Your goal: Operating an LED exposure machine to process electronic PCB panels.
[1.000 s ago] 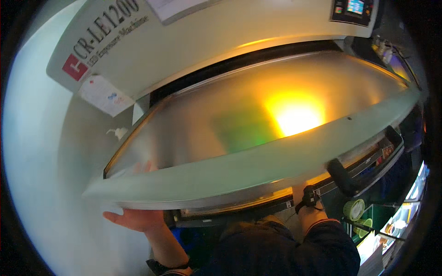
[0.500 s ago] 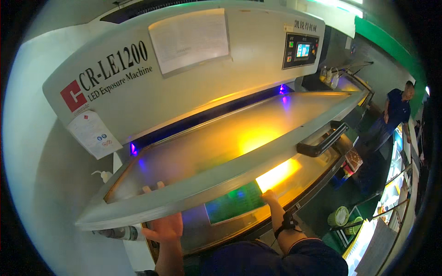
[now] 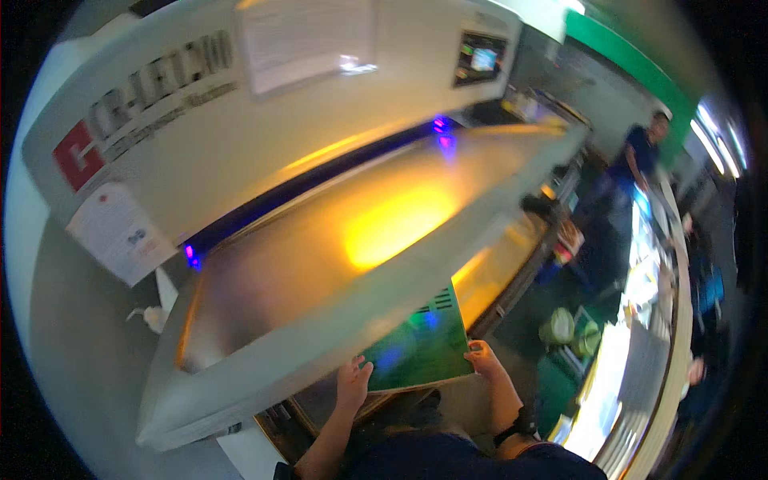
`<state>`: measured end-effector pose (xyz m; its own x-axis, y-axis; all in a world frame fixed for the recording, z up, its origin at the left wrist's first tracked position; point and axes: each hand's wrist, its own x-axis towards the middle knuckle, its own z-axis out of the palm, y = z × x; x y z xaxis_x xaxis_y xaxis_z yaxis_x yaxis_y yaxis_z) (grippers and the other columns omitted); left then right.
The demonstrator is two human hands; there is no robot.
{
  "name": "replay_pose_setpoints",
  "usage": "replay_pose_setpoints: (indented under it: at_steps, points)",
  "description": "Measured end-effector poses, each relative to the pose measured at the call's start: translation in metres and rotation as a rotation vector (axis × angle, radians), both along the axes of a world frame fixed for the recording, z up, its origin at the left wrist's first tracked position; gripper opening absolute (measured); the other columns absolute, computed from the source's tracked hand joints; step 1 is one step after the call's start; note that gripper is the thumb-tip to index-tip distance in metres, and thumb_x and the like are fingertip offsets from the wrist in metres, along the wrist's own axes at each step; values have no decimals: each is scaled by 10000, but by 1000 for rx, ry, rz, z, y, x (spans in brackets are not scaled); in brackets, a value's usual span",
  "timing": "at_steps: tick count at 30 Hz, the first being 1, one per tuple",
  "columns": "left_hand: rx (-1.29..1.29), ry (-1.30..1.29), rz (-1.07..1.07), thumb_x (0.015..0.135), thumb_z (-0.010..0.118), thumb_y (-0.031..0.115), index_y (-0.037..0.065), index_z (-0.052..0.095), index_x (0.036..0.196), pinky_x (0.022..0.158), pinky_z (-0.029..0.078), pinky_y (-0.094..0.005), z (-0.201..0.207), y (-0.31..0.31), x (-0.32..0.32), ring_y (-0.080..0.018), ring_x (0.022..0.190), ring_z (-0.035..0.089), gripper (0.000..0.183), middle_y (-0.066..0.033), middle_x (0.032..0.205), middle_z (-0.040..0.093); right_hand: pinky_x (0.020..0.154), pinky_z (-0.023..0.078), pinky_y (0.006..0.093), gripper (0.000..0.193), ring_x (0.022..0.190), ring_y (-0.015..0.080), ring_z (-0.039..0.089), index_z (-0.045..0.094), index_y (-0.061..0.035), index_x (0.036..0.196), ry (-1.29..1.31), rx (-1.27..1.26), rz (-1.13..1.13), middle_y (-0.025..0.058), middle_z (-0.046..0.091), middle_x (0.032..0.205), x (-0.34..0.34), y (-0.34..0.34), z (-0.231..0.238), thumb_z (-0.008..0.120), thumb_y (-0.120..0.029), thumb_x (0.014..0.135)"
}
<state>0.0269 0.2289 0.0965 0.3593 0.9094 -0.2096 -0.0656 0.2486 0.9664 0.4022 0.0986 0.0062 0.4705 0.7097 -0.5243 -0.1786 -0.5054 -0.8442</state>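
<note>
A flat green circuit board panel (image 3: 416, 348) with dark slot-like marks juts out toward me from under the raised lid frame (image 3: 336, 324) of a big exposure machine. My right hand (image 3: 486, 358) grips its right edge, thumb and fingers closed on it. At the near left corner my left hand (image 3: 352, 386) is closed on the panel's edge. The lid covers the panel's far part. Yellow light glows through the lid's translucent sheet (image 3: 280, 248) and on the bed (image 3: 500, 268) below.
The machine's pale hood (image 3: 320, 120) rises behind, with a small screen (image 3: 483, 59) at its right. A white pump bottle (image 3: 148, 318) stands at left. On the right are green buckets (image 3: 558, 326), a brightly lit table (image 3: 596, 392) and a person in dark clothes (image 3: 638, 152).
My left hand has come from the lid's left edge to the panel and taken hold of it. The panel has come nearer to me, with the right hand on it. The view has shifted.
</note>
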Motion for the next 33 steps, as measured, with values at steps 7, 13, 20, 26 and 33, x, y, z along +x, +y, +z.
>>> replay_pose_setpoints:
  at_steps: [7,13,20,26,33]
  points:
    - [543,392,-386,868,648,210,-30,445,1376,1097,327,-454,-7,-57,82,-385,1301,436,598,-236,1390,465,835,487,336,510,924,150,602,660,-7,1191,2,-102,24,62,687,1052,-75,-108,3,566,-457,971]
    - [758,327,-648,866,616,152,-32,416,1400,1132,286,-435,27,-98,167,-367,1337,410,599,-224,1419,449,813,489,326,462,914,125,597,682,29,1120,60,43,-524,37,692,993,-76,-229,63,577,-398,977]
    - [805,233,-837,865,592,75,-12,425,1409,1124,290,-418,36,-185,263,-332,1339,412,575,-187,1438,451,738,513,323,332,793,150,635,691,30,1019,-88,124,-1242,78,702,910,-134,-449,139,671,-285,915]
    - [777,359,-1165,831,629,112,-12,446,1391,1115,322,-412,14,-294,296,-342,1308,450,602,-201,1381,496,841,495,348,397,941,207,626,595,67,1163,-86,-194,-1733,142,670,1059,-237,-548,98,641,-246,924]
    - [902,227,-1598,852,657,214,1,455,1386,1099,350,-431,27,-388,345,-378,1297,461,609,-220,1387,498,930,423,357,485,1098,241,557,524,21,1253,-200,-51,-2253,127,602,1187,-235,-572,55,631,-348,958]
